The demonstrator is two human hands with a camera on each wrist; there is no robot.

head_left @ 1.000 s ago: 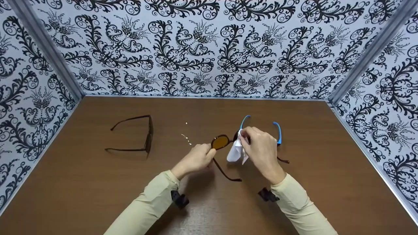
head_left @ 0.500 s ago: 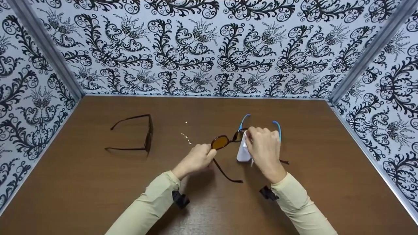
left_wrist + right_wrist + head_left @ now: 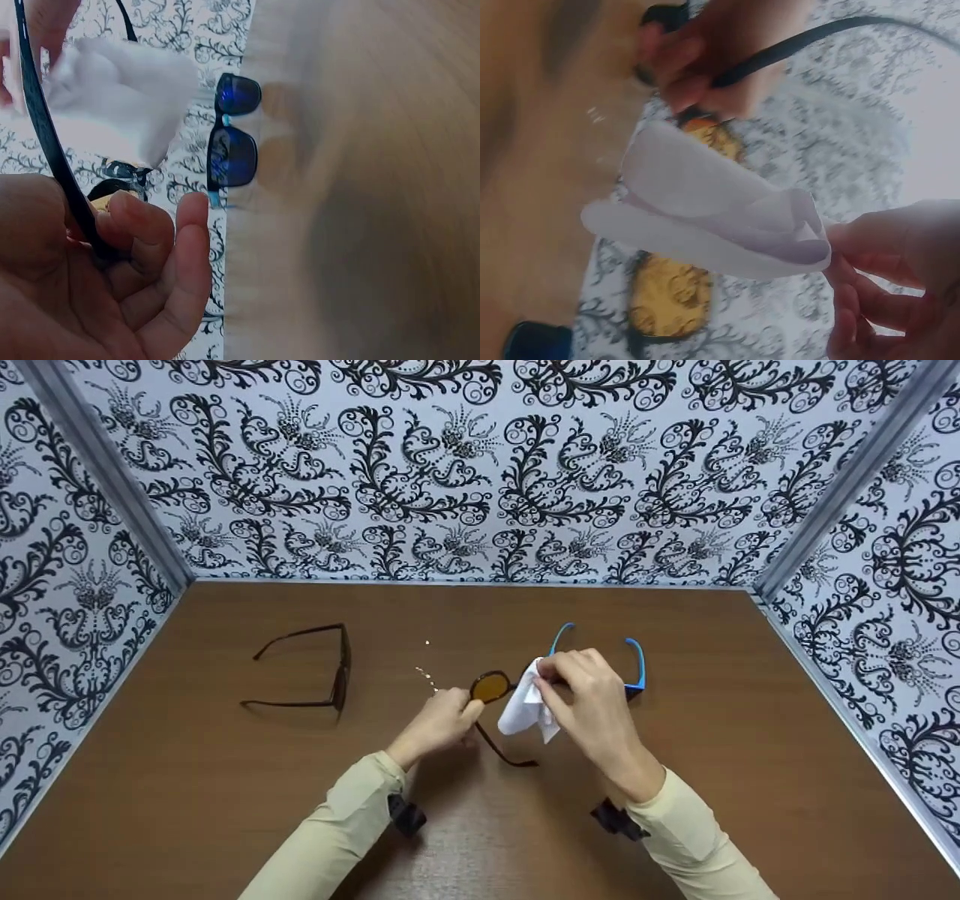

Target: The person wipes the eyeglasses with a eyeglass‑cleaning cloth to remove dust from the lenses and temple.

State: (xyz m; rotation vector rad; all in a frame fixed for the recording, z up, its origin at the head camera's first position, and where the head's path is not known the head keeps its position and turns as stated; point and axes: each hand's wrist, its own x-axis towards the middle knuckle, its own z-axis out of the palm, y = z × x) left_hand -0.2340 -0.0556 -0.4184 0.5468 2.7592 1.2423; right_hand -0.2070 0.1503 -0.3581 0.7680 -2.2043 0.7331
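Observation:
Sunglasses with amber lenses (image 3: 491, 688) are held above the table by the left hand (image 3: 436, 724), its thumb and fingers pinching the frame beside the left lens. One dark temple (image 3: 49, 139) crosses the palm in the left wrist view. The right hand (image 3: 600, 709) pinches a white cloth (image 3: 521, 711) between thumb and fingers, in front of the other lens, which the cloth and hand cover in the head view. In the right wrist view, the folded cloth (image 3: 705, 217) hangs between the two amber lenses (image 3: 671, 296).
Blue-templed glasses (image 3: 640, 664) with dark blue lenses (image 3: 236, 156) stand behind the right hand, partly covered by it. Dark sunglasses (image 3: 342, 671) stand at the left with temples extended. Several small light specks (image 3: 427, 673) lie on the table (image 3: 225, 780). Patterned walls (image 3: 465, 472) enclose it.
The left hand has shifted slightly left with the amber sunglasses. The right hand and cloth moved right, then back left, and the cloth now hangs nearer the left lens.

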